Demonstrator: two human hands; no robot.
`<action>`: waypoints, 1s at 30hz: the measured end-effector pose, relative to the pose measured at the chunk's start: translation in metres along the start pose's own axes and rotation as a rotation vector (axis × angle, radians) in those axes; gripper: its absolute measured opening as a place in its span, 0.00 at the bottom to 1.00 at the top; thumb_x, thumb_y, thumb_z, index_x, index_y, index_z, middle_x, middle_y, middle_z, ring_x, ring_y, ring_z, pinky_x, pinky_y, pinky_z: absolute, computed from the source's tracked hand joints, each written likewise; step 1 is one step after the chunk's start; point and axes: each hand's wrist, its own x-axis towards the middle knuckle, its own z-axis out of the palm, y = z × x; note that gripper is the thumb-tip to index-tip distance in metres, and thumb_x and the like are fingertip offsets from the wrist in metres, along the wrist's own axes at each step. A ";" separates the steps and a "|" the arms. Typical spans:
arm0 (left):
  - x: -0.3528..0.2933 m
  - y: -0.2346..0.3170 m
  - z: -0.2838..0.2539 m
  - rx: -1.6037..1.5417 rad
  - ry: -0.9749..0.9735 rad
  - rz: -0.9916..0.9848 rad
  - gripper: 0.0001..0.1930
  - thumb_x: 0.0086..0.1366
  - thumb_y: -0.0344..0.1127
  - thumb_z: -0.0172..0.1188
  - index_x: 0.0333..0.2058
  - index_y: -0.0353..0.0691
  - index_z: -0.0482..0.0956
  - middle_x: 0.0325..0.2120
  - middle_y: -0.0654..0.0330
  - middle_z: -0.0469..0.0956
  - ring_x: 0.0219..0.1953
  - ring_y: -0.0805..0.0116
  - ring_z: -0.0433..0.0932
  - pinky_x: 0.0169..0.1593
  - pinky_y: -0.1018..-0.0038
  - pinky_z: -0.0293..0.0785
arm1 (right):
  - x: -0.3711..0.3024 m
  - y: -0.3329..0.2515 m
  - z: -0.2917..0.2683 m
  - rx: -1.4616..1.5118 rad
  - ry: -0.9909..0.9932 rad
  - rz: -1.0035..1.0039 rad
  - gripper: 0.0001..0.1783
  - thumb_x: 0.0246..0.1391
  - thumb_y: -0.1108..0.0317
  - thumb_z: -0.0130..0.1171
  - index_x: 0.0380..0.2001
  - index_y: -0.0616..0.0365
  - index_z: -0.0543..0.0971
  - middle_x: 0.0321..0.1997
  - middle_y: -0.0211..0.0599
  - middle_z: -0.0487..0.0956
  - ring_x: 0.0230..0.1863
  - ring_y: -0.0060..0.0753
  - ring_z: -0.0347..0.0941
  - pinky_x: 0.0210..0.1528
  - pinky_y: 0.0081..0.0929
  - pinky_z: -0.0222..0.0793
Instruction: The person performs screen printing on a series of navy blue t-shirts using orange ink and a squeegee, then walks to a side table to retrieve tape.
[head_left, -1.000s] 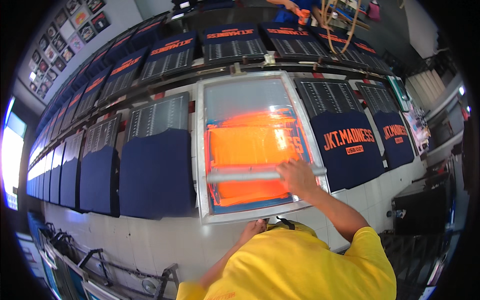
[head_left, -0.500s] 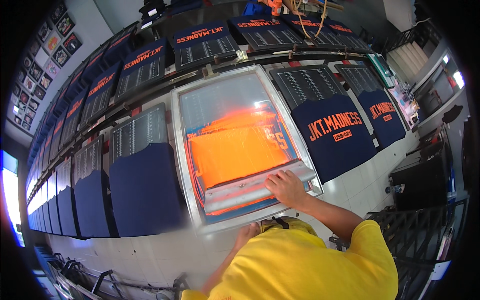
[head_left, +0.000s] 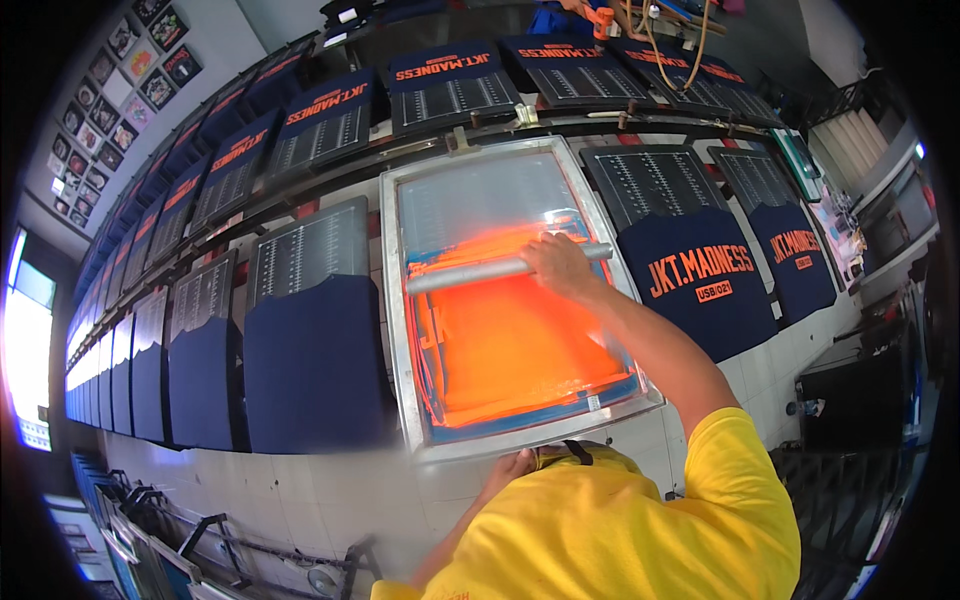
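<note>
Right hand (head_left: 558, 266) closed over the long grey metal-handled squeegee (head_left: 500, 270); fingers wrapped round the bar toward its right end; arm reaches up and left from the yellow sleeve (head_left: 730, 470) across the screen.

Squeegee lies crosswise on the aluminium-framed rectangular printing screen (head_left: 400, 330), in the upper half of the mesh, tilted slightly with its right end higher; both ends sit inside the frame's side rails.

Bright orange ink (head_left: 510, 350) covers the mesh below the bar down to near the lower rail, with a thinner smear just above the bar; blue tape border shows at the left and bottom edges of the mesh; the upper part of the mesh is grey and unprinted-looking.

Left hand (head_left: 512, 468) at the near rail of the frame, just below its bottom edge, partly hidden behind the yellow shirt; whether it grips the rail or only rests there, cannot tell.

Screen sits on a long white work table (head_left: 300, 490) carrying a row of navy blue shirts on flat boards (head_left: 310, 360); those left of the screen show plain fronts; the navy shirt just right of the screen (head_left: 700, 275) carries orange block lettering, another beyond it likewise.

A second row of navy printed shirts (head_left: 440, 85) runs along the far side; small framed pictures (head_left: 110, 90) hang on the wall at upper left.
</note>
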 end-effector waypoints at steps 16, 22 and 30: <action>0.023 -0.018 -0.006 -0.393 -0.159 -0.053 0.17 0.77 0.48 0.45 0.35 0.39 0.70 0.21 0.68 0.61 0.20 0.78 0.56 0.25 0.80 0.54 | -0.150 -0.107 -0.059 0.064 0.032 -0.053 0.11 0.43 0.68 0.63 0.32 0.52 0.75 0.32 0.28 0.76 0.39 0.36 0.72 0.39 0.36 0.66; 0.016 -0.004 -0.007 -0.500 -0.183 -0.205 0.18 0.76 0.48 0.47 0.38 0.38 0.74 0.19 0.71 0.58 0.19 0.80 0.54 0.23 0.80 0.49 | -0.198 -0.134 -0.050 0.005 0.048 -0.046 0.06 0.46 0.69 0.56 0.31 0.52 0.74 0.32 0.27 0.74 0.35 0.34 0.69 0.36 0.33 0.64; 0.016 -0.008 -0.015 -0.258 -0.252 -0.116 0.17 0.76 0.44 0.49 0.45 0.35 0.77 0.19 0.71 0.59 0.20 0.79 0.55 0.24 0.80 0.51 | -0.227 -0.155 -0.049 0.111 -0.076 0.036 0.28 0.38 0.57 0.70 0.44 0.56 0.74 0.48 0.35 0.71 0.46 0.38 0.68 0.42 0.36 0.64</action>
